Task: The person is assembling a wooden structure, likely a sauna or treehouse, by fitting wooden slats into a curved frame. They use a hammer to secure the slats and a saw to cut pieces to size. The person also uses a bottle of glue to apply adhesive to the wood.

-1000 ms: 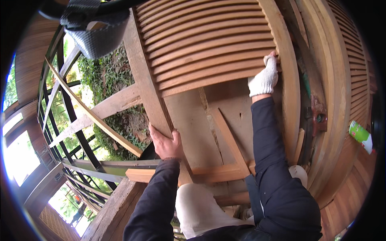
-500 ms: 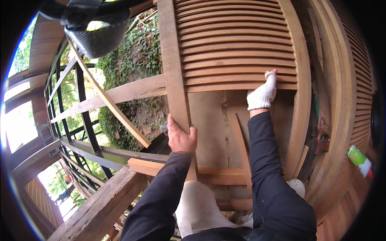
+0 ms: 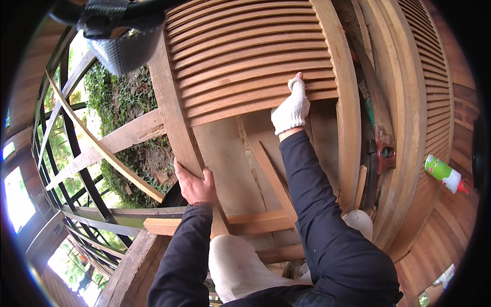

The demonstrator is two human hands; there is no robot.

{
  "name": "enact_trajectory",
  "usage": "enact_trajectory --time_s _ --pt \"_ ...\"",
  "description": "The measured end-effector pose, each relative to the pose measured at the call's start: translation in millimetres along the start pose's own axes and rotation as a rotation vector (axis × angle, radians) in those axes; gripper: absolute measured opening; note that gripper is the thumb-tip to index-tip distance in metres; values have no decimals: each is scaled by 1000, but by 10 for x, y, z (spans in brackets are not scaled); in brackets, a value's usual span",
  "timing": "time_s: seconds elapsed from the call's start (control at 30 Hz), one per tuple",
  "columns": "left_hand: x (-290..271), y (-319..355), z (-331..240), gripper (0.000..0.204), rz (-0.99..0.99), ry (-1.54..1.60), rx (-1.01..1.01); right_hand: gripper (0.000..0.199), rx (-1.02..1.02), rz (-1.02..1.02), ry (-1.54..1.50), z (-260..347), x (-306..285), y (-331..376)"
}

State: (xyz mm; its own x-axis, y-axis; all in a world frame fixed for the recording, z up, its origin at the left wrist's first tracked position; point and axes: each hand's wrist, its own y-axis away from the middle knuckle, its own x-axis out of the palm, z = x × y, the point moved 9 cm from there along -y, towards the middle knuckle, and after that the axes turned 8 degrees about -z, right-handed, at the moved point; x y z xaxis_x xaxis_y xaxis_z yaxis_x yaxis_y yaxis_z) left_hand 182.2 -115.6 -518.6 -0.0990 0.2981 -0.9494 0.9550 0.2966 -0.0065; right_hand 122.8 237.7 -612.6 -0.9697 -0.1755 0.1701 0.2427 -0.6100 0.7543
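In the head view, a wooden louvred shutter (image 3: pixel 255 56) filled the upper middle of the frame. The bare left hand (image 3: pixel 194 184), at centre left, had its grip wrapped round the lower end of the shutter's left side rail (image 3: pixel 171 117). The gloved right hand (image 3: pixel 291 107), right of centre, lay nearly flat and open on the lowest slats, fingers pointing up, pressing rather than holding anything. The step in hand looked like steadying or seating the shutter against the board (image 3: pixel 225 163) behind it; the next move probably called for both hands to guide it squarely without letting the bottom edge slip.

To the left the frame was open to railings (image 3: pixel 66 169) and a drop to greenery, so that edge needed care. On the right, another curved frame (image 3: pixel 409 117) stood close, a red-handled tool (image 3: pixel 383 153) wedged between, with a green bottle (image 3: pixel 444 174) beyond, leaving little room.
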Motion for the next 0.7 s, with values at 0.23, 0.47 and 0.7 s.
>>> enact_trajectory --time_s 0.23,0.47,0.7 --pt "-32 3 -14 90 -62 -9 19 33 -576 434 821 763 -581 365" --pt "-82 -24 -58 89 -152 -42 96 99 -1285 40 1539 1715 -762 380" --pt "408 433 -1643 47 259 938 -3 89 -1009 -89 1606 1750 -838 217"
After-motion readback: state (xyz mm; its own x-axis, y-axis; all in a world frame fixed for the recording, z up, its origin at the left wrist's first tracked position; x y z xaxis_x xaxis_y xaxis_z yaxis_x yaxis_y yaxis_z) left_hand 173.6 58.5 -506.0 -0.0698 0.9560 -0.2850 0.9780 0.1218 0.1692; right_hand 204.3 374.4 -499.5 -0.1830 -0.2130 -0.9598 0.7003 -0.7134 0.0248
